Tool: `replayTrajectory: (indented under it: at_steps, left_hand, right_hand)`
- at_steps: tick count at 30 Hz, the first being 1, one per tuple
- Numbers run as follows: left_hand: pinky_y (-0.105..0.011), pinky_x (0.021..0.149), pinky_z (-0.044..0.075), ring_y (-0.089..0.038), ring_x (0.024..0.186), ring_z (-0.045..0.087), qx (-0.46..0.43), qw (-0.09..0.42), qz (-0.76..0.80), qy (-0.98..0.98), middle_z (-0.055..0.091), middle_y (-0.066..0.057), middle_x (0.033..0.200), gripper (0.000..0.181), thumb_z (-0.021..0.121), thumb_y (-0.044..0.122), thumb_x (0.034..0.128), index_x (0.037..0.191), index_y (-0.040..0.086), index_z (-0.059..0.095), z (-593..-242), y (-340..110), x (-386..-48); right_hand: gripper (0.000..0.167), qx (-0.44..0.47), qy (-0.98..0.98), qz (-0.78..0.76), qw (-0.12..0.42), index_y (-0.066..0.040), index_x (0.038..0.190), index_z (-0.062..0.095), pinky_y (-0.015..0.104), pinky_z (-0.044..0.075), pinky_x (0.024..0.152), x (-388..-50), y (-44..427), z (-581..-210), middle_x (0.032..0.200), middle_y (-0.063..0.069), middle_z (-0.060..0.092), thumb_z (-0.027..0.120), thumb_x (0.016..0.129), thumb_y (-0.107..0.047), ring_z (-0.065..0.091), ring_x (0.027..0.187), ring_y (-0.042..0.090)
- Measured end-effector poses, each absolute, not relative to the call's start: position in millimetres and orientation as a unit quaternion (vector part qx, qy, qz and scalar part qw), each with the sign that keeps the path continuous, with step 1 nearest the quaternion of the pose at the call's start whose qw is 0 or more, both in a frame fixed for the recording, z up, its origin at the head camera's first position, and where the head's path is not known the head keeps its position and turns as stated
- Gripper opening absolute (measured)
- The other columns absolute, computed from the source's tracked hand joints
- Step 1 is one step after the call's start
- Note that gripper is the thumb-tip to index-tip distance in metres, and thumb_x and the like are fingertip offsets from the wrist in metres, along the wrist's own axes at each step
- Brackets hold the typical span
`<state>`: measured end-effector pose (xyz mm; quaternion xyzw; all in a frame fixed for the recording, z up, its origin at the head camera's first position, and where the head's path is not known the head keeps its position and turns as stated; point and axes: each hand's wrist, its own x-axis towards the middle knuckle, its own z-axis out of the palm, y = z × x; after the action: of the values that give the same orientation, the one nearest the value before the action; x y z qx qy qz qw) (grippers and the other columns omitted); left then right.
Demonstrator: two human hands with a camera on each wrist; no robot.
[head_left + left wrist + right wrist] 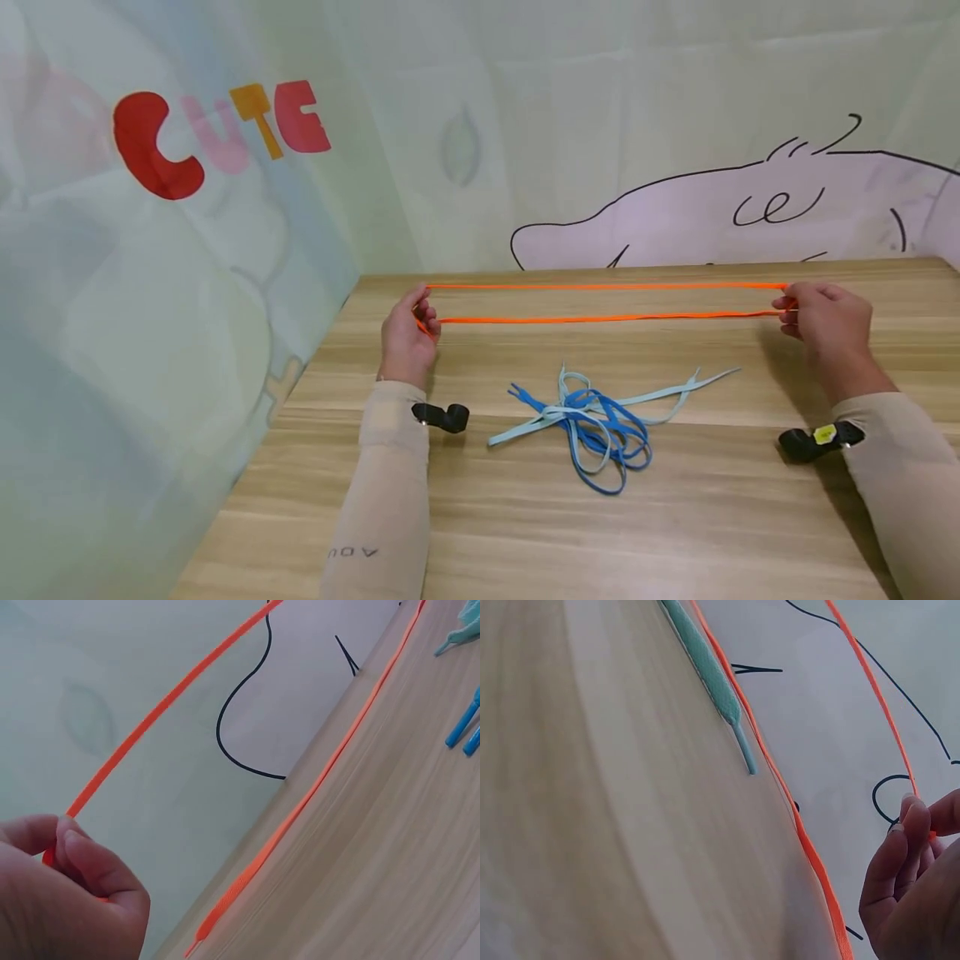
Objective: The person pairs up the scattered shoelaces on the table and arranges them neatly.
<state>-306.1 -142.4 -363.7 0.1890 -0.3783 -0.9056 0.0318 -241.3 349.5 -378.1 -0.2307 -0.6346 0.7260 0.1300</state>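
Note:
An orange shoelace strand (600, 287) is stretched straight between both hands. My left hand (407, 337) pinches its left end between thumb and fingers, and my right hand (834, 327) pinches its right end. Nearer to me, a second orange strand (570, 319) runs roughly parallel; in the left wrist view its tipped end (217, 913) lies apart from the left hand, over the table. Whether both strands are one lace I cannot tell. Before the hands, a blue shoelace (633, 433) and a light blue shoelace (517, 429) lie tangled together on the table.
The wood-grain table (600, 542) meets a printed cloth wall (450, 100) at the back and another cloth wall (165, 333) on the left. A small black camera (442, 416) sits on the left wrist, and another black camera (817, 442) on the right.

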Motion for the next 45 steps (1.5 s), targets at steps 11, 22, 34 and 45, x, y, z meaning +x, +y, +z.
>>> replayTrajectory:
  at_steps: [11,22,34,45]
  left_hand:
    - [-0.018,0.057,0.043,-0.011,0.071,0.054,0.205,0.041,-0.881,-0.425,0.057,0.0,0.086,0.01,0.072,0.013,0.0931,0.097,0.008,0.064,-369,-146,-308]
    - [-0.017,0.056,0.046,-0.01,0.07,0.061,0.198,0.03,-0.889,-0.413,0.069,-0.002,0.087,0.006,0.068,0.011,0.0954,0.095,0.006,0.07,-374,-152,-307]
    - [-0.017,0.057,0.049,-0.01,0.07,0.065,0.189,0.002,-0.89,-0.416,0.074,-0.004,0.1,0.016,0.063,0.013,0.0994,0.114,0.007,0.067,-377,-153,-308]
    - [-0.018,0.061,0.05,-0.011,0.076,0.068,0.155,-0.021,-0.896,-0.416,0.072,-0.008,0.113,0.019,0.058,0.014,0.1018,0.12,0.008,0.061,-381,-153,-308]
  right_hand:
    - [0.011,-0.247,-0.658,0.7,0.126,-0.017,0.099,0.068,0.018,0.053,0.059,-242,350,-378,0.071,-0.013,0.068,0.058,0.1,-0.022,0.061,0.066,0.007]
    - [0.015,-0.243,-0.693,0.67,0.109,-0.016,0.108,0.063,0.018,0.051,0.059,-239,352,-382,0.071,-0.018,0.069,0.059,0.1,-0.029,0.06,0.067,0.005]
    - [0.006,-0.226,-0.713,0.656,0.102,-0.019,0.097,0.065,0.021,0.043,0.048,-239,350,-381,0.066,-0.014,0.067,0.059,0.097,-0.021,0.053,0.053,0.008]
    - [0.022,-0.214,-0.717,0.659,0.077,-0.035,0.085,0.07,0.021,0.046,0.052,-241,350,-382,0.07,-0.017,0.07,0.059,0.101,-0.025,0.058,0.059,0.006]
